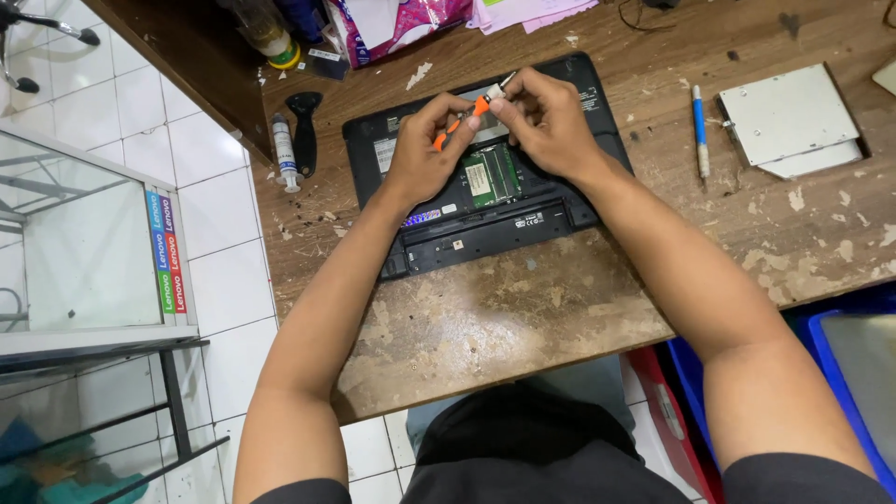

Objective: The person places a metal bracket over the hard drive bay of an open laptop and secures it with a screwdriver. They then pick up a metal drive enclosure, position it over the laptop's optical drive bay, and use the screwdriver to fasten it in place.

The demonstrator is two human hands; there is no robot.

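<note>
Far to the left of the hands, off the worktop, a glass-sided stand carries a narrow upright strip of coloured labels on its frame: blue at the top, then red, green and red. Closer in, just left of the left hand, a small white syringe tube with a printed label lies on the wood beside a black scraper tool. Above those, at the far edge, a bottle with a yellow cap stands next to a pink and white plastic package.

Under both hands lies a black laptop, turned bottom side up, with a white rectangular sticker near its left edge and a smaller white label on the battery strip. Its cover is off, showing green memory modules just below the fingers.

The left hand is curled, pinching the orange handle of a small screwdriver over the laptop. The right hand meets it from the other side, thumb and forefinger pinching the silver end of the same tool. Both forearms angle inward from the near edge.

To the right of the right hand lie a blue and white pen-shaped tool and, further right, a flat silver optical drive.
</note>
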